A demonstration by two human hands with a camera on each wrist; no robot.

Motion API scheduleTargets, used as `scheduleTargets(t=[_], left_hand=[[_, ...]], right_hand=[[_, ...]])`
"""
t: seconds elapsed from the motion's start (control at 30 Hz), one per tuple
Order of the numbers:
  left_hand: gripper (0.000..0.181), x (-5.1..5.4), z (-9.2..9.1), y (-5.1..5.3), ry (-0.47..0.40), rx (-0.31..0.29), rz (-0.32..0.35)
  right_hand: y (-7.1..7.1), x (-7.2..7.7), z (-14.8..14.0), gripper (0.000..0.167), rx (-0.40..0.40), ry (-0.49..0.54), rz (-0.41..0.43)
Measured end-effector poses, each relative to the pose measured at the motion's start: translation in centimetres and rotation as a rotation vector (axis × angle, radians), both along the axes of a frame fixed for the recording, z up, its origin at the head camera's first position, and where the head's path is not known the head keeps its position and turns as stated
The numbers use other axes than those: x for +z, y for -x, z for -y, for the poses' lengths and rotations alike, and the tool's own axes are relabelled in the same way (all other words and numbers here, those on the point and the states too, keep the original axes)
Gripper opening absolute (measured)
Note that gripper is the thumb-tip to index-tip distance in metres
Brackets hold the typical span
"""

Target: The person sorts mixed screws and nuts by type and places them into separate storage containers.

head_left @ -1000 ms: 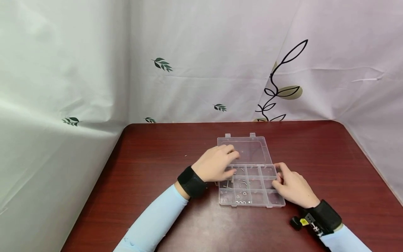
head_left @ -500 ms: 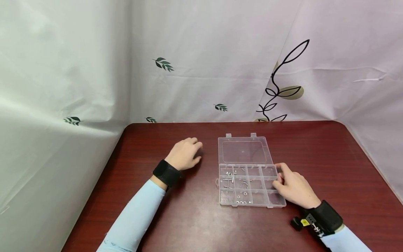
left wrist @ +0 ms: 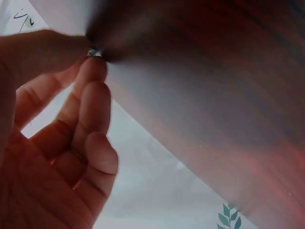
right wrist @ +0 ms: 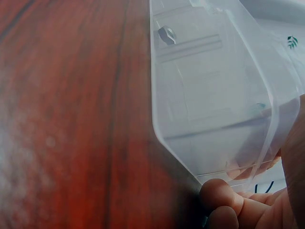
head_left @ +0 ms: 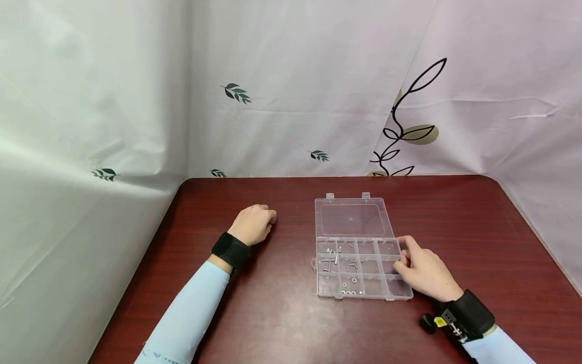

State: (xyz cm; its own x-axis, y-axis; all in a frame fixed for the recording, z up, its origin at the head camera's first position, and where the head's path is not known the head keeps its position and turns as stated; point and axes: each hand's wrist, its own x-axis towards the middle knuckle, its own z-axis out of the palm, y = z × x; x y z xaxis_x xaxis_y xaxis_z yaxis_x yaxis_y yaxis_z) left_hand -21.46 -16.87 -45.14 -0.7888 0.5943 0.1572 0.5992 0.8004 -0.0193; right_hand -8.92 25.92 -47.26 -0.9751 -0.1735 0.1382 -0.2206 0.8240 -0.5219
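My left hand is over the table's left half, well left of the box. In the left wrist view its thumb and forefinger pinch a small shiny metal piece, mostly hidden by the fingertips, so its exact kind cannot be told. A clear plastic compartment box lies with its lid folded back. My right hand holds the box's right edge, fingers curled against its side. Small screws and nuts lie in the left compartments. The right wrist view shows a nut through the box wall.
The dark red wooden table carries the box right of its middle. A pale curtain with leaf prints hangs behind the far edge and along the sides. Both wrists wear black straps.
My left hand has moved left from over the box onto the table, and its fingers have closed on a small metal piece. My right hand stays at the box's edge.
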Motion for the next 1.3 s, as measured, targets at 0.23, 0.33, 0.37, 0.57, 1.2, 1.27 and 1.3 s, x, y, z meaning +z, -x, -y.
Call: scheduleTargets(t=[0.23,0.33,0.37,0.57,1.2,1.27,1.3], left_hand=[[0.019,-0.3,-0.1,0.5,-0.055,-0.023,0.004],[0.023,-0.4,-0.3,0.7,-0.047,-0.022,0.034],[0.024,-0.5,-0.4,0.7,-0.046,-0.024,0.042],[0.024,0.1,-1.6,0.5,-0.062,-0.068,0.027],[0.015,4.1,-13.1,-4.2,-0.181,-0.409,-0.126],[0.014,4.3,-14.3,-4.8,-0.179,-0.442,-0.133],[0.013,4.5,-14.9,-5.1,-0.179,-0.456,-0.135]], right_hand=[[-0.1,0.0,0.1,0.036,-0.003,0.004,0.0],[0.0,0.0,0.1,0.035,-0.001,0.002,0.0],[0.0,-0.1,0.1,0.035,0.001,0.001,0.001],[0.0,-0.1,0.1,0.035,0.003,0.0,0.007],[-0.1,0.1,0.1,0.035,0.0,-0.004,0.01],[-0.1,0.1,0.1,0.036,0.002,-0.001,0.013],[-0.1,0.1,0.1,0.036,0.002,-0.002,0.013]])
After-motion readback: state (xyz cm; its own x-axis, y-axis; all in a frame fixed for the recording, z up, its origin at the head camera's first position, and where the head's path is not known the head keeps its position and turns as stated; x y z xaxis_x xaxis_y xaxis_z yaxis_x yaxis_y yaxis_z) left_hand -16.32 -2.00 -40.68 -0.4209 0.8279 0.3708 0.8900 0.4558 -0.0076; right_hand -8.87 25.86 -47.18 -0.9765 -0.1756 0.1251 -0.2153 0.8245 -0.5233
